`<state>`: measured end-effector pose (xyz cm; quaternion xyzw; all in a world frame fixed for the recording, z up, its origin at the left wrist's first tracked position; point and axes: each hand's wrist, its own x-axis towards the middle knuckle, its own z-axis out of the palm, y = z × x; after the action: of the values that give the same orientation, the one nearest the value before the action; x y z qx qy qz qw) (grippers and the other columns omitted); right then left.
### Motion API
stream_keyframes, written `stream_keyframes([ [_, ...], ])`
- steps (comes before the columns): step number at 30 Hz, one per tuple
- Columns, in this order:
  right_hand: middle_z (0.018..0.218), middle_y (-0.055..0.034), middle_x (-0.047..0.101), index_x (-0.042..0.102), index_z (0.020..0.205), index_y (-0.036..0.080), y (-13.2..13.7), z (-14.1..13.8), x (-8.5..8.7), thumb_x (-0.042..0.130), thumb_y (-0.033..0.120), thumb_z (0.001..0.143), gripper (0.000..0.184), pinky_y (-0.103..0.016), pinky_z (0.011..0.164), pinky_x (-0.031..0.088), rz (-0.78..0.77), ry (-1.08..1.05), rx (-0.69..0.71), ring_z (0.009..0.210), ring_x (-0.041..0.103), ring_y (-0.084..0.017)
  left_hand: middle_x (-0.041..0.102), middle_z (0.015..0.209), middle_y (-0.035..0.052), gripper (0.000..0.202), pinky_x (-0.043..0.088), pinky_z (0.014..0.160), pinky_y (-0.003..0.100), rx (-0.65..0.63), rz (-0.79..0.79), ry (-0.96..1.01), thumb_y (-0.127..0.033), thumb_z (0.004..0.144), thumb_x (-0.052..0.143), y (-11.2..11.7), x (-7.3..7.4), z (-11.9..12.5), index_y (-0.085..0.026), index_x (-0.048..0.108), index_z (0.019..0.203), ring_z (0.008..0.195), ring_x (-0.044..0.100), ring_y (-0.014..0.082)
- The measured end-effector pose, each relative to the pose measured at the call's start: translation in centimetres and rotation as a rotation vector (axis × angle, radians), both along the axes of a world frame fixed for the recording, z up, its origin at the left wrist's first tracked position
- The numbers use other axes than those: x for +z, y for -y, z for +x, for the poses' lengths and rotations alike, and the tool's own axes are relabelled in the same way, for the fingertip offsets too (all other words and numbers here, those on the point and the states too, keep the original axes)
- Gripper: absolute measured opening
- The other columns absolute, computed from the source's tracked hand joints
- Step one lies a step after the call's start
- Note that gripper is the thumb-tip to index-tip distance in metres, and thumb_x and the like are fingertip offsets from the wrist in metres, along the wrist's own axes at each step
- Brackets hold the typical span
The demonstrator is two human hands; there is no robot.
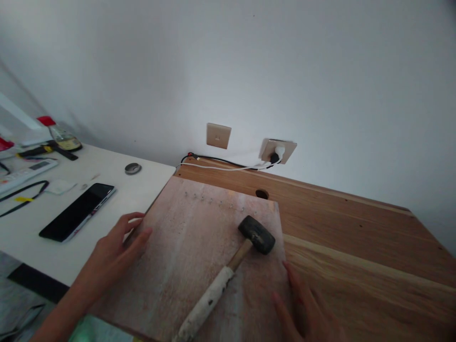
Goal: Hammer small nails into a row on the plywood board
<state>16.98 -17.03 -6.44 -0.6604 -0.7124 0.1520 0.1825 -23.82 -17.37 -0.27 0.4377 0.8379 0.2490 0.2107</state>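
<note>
A flat wooden board [185, 237] lies before me, with a row of small nail-like bits near its far edge. On top rests a rubber mallet [256, 234]: black head toward the far right, pale wrapped handle running toward me. My left hand [116, 251] holds the board's left edge, thumb on the top face and fingers along the side. At the right edge, my right hand [306, 304] has a thumb on the surface and fingers against the side; its lower part is cut off by the frame. Neither hand touches the mallet.
The board sits across a white table [117, 204] and a brown wooden desktop [356, 256]. To the left are a phone [78, 212], a round metal lid [133, 168], a red-capped bottle [60, 135] and a power strip [28, 174]. Cables [224, 165] run along the wall to a socket [278, 151].
</note>
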Motion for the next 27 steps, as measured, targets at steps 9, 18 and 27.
stream_keyframes([
  [9, 0.142, -0.0130, 0.068, 0.057, 0.148, 0.024, -0.8, -5.2, -0.1, 0.053, 0.040, 0.104, 0.046, -0.049, 0.102, 0.058, 0.071, -0.176, 0.324, 0.125, 0.066, -0.033, 0.074, 0.126, 0.0000, 0.056, 0.053, 0.095, 0.057, -0.014, 0.023, -0.171, -0.072, 0.091, 0.043, -1.1, -0.7, -7.1, -0.035, 0.054, 0.131, 0.102, 0.071, 0.0358],
  [18, 0.145, -0.0075, 0.068, 0.061, 0.141, 0.016, -3.1, -5.2, 1.4, 0.050, 0.035, 0.107, 0.041, -0.053, 0.094, 0.063, 0.474, 0.168, 0.618, 0.135, 0.061, -0.039, 0.076, 0.123, 0.0136, 0.063, 0.056, 0.089, 0.050, 0.001, -0.057, -0.234, -0.072, 0.087, 0.040, -2.2, 0.6, -6.9, -0.026, 0.060, 0.126, 0.101, 0.075, 0.0362],
  [27, 0.134, -0.0042, 0.075, 0.065, 0.131, 0.024, -3.7, 2.7, 1.6, 0.048, 0.041, 0.108, 0.033, -0.057, 0.092, 0.062, 0.411, 0.302, 0.397, 0.133, 0.063, -0.038, 0.080, 0.113, 0.0077, 0.053, 0.060, 0.088, 0.043, -0.235, -0.104, -0.284, -0.060, 0.095, 0.042, -3.7, 0.6, 0.2, -0.024, 0.065, 0.127, 0.093, 0.077, 0.0302],
])
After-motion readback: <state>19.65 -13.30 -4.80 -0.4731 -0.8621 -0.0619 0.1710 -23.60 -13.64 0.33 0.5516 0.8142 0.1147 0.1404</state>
